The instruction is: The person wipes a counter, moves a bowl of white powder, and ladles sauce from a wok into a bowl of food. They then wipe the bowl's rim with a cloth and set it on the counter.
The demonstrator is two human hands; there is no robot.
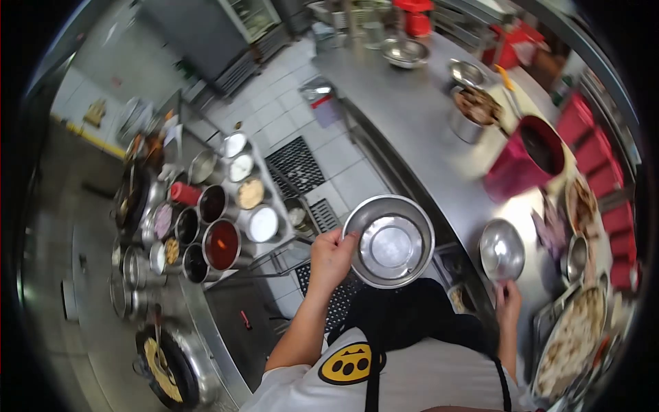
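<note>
Level in front of my body is a wide stainless steel bowl [392, 246], its inside facing up with nothing in it. My left hand [331, 259] is closed on its left rim, thumb over the edge. To the right, a smaller metal bowl [502, 248] is tilted over the steel counter [439, 141]. My right hand [508, 300] pinches that bowl at its near rim. Just beyond the smaller bowl, some purplish pieces [548, 225] lie on the counter beside a small metal cup [576, 257].
A pink-red bucket [504, 168] and a pot of brown pieces [475, 110] stand along the right counter. Left of me are several metal pots, one with red sauce [222, 245]. A wok [165, 367] sits at lower left. A tray of pale food [570, 343] is at lower right.
</note>
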